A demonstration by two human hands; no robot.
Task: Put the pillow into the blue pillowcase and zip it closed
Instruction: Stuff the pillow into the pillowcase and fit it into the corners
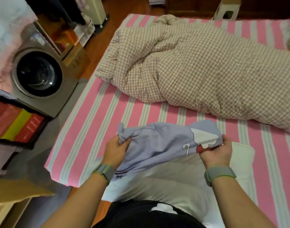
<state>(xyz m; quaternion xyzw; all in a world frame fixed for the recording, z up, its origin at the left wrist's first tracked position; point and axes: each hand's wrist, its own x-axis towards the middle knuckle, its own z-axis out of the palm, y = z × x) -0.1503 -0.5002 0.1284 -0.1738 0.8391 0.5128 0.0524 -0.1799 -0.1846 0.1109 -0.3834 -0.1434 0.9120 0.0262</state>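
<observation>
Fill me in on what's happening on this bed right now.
A person stands at the near edge of the bed, gripping a bunched blue pillowcase with both hands: the left hand grips one gathered end, the right hand pinches the other. The white pillow lies bare on the striped sheet just under the pillowcase, not yet inside it. A checked quilt lies bundled farther back on the bed.

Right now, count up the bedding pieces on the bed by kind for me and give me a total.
Blue pillowcase, held in the grip of the left hand and right hand: 1
White pillow: 1
Checked quilt: 1
Pink striped sheet: 1
Total: 4
</observation>
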